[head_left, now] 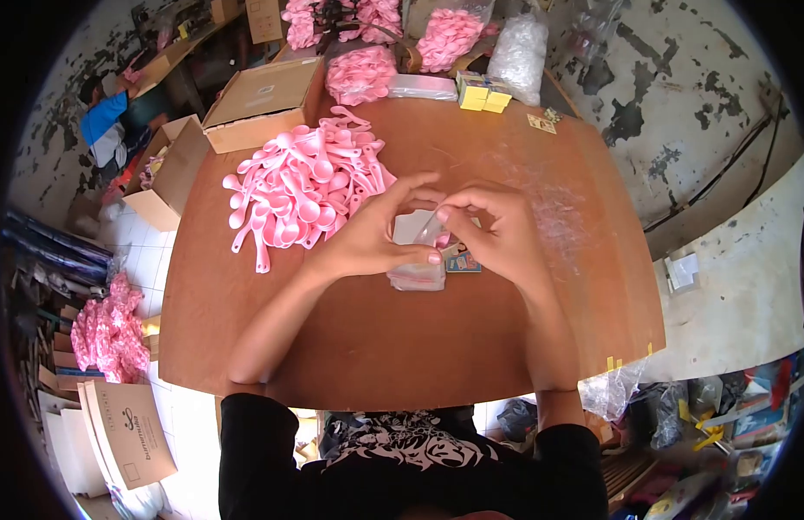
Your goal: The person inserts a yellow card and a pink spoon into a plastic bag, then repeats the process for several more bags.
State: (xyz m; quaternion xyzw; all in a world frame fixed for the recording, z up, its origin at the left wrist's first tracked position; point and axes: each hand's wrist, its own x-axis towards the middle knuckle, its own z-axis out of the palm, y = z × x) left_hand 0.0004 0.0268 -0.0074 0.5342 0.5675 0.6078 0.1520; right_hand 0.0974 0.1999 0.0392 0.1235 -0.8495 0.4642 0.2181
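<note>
Both hands are raised over the middle of the brown table. A clear plastic bag (430, 230) spans the gap between them. My right hand (493, 227) pinches its upper edge between thumb and fingertips. My left hand (380, 227) curls around the bag's other side, thumb stretched towards the right. Below the hands lies a stack of clear bags (417, 277), beside a small printed card (463, 263). Something pink shows partly behind the right fingers. A heap of pink plastic spoons (289, 186) lies to the left of my left hand.
On the table (376, 347), a cardboard box (263, 100) stands at the back left. Bags of pink spoons (361, 74), yellow card stacks (483, 93) and a bag of clear plastic (518, 56) line the back. Plastic film (554, 212) lies right. Another person (107, 126) is far left.
</note>
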